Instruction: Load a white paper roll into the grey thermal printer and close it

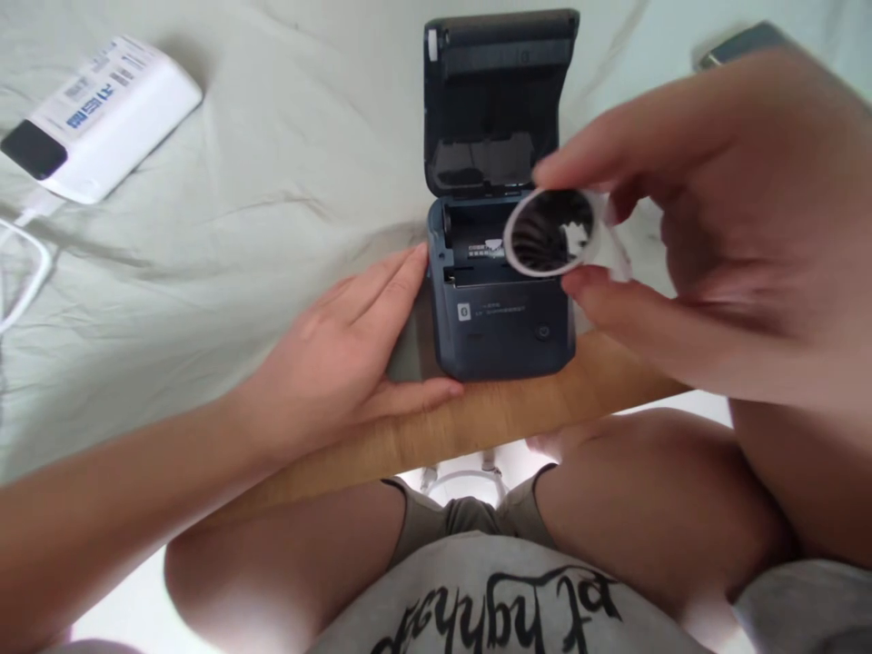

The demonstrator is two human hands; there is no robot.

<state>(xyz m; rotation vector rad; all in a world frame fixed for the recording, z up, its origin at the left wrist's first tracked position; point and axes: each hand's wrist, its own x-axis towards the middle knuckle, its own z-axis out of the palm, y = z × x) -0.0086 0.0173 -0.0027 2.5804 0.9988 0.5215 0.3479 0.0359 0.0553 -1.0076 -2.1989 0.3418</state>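
Right grip (732, 213) on roll (603, 234), axis toward camera

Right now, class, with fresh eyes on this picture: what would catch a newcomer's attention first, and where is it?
First, the dark device near the centre, its lid swung open, with the left grip against its left side. Next, the white-rimmed ring pinched in the right grip, overlapping the device's right side in view. Then the white block with a dark end, at the upper left.
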